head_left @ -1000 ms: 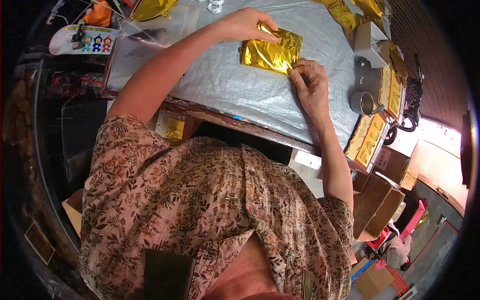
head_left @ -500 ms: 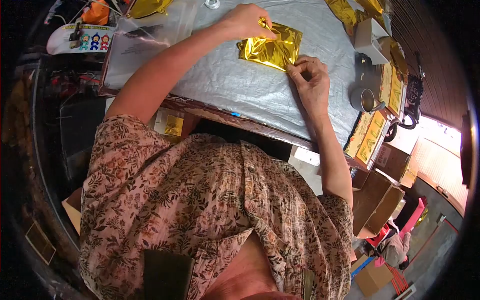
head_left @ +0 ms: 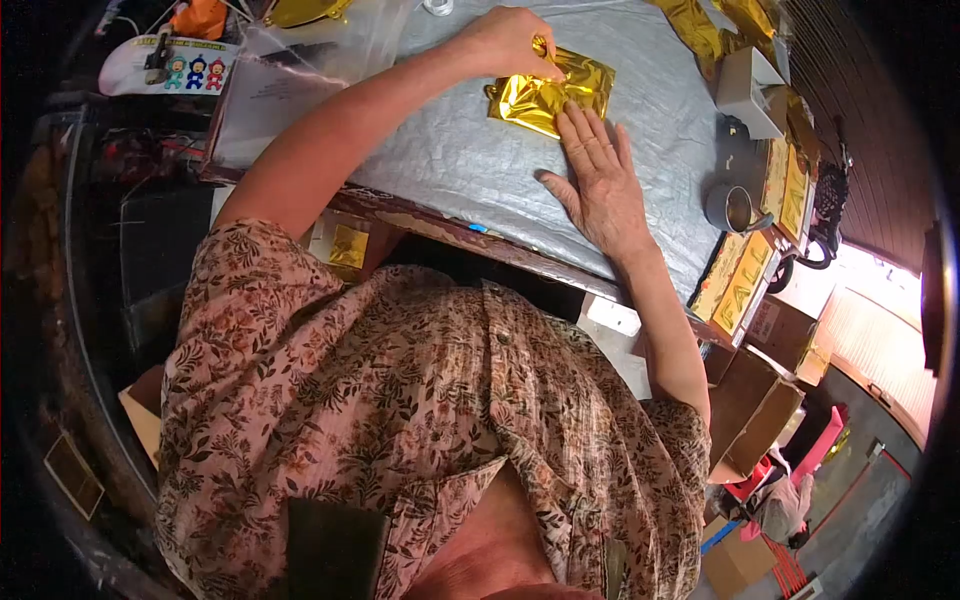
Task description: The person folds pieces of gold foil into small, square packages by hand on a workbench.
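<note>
A flat, folded gold foil balloon lies on the silver-grey table cover, creased and shiny, with a small tab at its left edge. My left hand reaches over from the upper left, its fingers closed on the foil near the upper left side. Palm down, my right hand rests on the cover, fingers stretched out and their tips on the balloon's near edge. Its thumb is spread to the left.
A clear plastic sheet covers the table's left end. More gold foil lies at the far right, near a white box. A mug stands by the right edge beside boxes marked FALL. A white ring lies at the back.
My right hand has gone from pinching the balloon's near right corner to lying flat with its fingertips on the near edge. My left hand keeps its hold on the foil.
</note>
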`<control>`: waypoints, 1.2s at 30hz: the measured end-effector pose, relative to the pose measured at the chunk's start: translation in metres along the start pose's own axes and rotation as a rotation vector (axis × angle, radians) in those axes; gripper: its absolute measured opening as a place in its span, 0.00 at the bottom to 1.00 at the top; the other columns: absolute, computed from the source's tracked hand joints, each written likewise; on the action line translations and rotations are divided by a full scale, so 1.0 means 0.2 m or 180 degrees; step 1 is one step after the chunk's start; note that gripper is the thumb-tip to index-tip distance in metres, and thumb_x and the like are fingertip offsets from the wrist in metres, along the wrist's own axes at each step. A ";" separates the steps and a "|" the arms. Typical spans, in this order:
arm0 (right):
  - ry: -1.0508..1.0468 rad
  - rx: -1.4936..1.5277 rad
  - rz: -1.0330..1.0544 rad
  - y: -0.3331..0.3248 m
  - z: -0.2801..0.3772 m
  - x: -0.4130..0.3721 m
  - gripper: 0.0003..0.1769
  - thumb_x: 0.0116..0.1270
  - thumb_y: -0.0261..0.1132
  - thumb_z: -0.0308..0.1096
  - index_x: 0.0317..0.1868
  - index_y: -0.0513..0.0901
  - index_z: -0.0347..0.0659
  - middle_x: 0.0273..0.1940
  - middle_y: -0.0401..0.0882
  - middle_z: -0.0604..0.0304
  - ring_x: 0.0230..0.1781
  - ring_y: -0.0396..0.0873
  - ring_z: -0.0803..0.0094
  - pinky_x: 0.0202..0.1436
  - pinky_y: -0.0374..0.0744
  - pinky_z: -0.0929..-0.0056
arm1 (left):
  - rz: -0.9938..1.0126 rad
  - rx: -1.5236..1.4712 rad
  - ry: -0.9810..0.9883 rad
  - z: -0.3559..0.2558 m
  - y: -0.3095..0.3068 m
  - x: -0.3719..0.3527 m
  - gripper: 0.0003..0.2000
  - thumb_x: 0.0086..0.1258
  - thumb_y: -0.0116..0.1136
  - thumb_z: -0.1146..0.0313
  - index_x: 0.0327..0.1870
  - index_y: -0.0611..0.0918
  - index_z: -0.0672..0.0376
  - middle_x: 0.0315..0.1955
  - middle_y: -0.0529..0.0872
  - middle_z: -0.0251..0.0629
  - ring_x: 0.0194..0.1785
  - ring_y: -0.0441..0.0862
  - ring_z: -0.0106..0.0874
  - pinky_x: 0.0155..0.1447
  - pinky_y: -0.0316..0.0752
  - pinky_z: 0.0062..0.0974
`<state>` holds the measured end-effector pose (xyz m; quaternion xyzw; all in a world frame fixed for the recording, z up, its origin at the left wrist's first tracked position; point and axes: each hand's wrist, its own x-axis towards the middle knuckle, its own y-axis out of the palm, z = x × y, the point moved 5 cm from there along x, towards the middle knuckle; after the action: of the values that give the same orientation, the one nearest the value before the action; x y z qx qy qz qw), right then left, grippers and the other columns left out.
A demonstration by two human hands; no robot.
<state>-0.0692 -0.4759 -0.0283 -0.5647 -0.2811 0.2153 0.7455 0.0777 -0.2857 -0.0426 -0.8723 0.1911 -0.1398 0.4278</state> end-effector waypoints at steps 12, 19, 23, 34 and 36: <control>0.0020 0.0085 0.0001 0.00 0.00 0.00 0.44 0.75 0.65 0.57 0.81 0.65 0.37 0.82 0.62 0.49 0.83 0.60 0.53 0.85 0.55 0.45 | 0.1597 -0.0417 -0.1405 0.12 0.04 0.10 0.23 0.72 0.69 0.56 0.66 0.85 0.52 0.74 0.76 0.51 0.75 0.73 0.50 0.74 0.71 0.47; 0.0063 0.0294 -0.0039 0.00 0.00 0.00 0.43 0.76 0.66 0.54 0.83 0.64 0.42 0.83 0.61 0.52 0.84 0.58 0.52 0.85 0.55 0.45 | -0.0360 0.1028 -0.0133 -0.12 -0.07 -0.02 0.16 0.66 0.71 0.56 0.43 0.87 0.60 0.35 0.90 0.44 0.40 0.87 0.45 0.49 0.82 0.41; 0.0073 0.0276 -0.0050 -0.01 0.00 0.00 0.42 0.75 0.66 0.53 0.81 0.65 0.42 0.82 0.62 0.52 0.83 0.60 0.52 0.85 0.56 0.44 | -0.0494 0.1576 0.1207 -0.24 -0.13 -0.14 0.22 0.64 0.74 0.55 0.57 0.86 0.52 0.55 0.86 0.48 0.65 0.79 0.43 0.66 0.77 0.36; 0.0106 0.0310 -0.0260 -0.03 0.00 0.02 0.35 0.75 0.68 0.47 0.77 0.71 0.40 0.78 0.68 0.51 0.80 0.66 0.51 0.82 0.61 0.45 | -0.0281 0.2562 0.2258 -0.42 0.02 -0.49 0.04 0.60 0.64 0.69 0.30 0.86 0.59 0.33 0.85 0.31 0.45 0.82 0.31 0.61 0.75 0.32; 0.0144 0.0382 -0.0526 -0.04 0.00 0.03 0.30 0.73 0.70 0.41 0.72 0.76 0.39 0.73 0.76 0.49 0.75 0.73 0.52 0.79 0.67 0.48 | -0.0002 0.2424 0.2026 -0.41 0.03 -0.48 0.05 0.57 0.64 0.75 0.33 0.84 0.65 0.39 0.87 0.38 0.53 0.85 0.33 0.65 0.77 0.33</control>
<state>-0.0647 -0.4750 -0.0195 -0.4987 -0.2964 0.1567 0.7993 -0.0426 -0.3028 -0.0067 -0.5682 0.2473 -0.4592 0.6364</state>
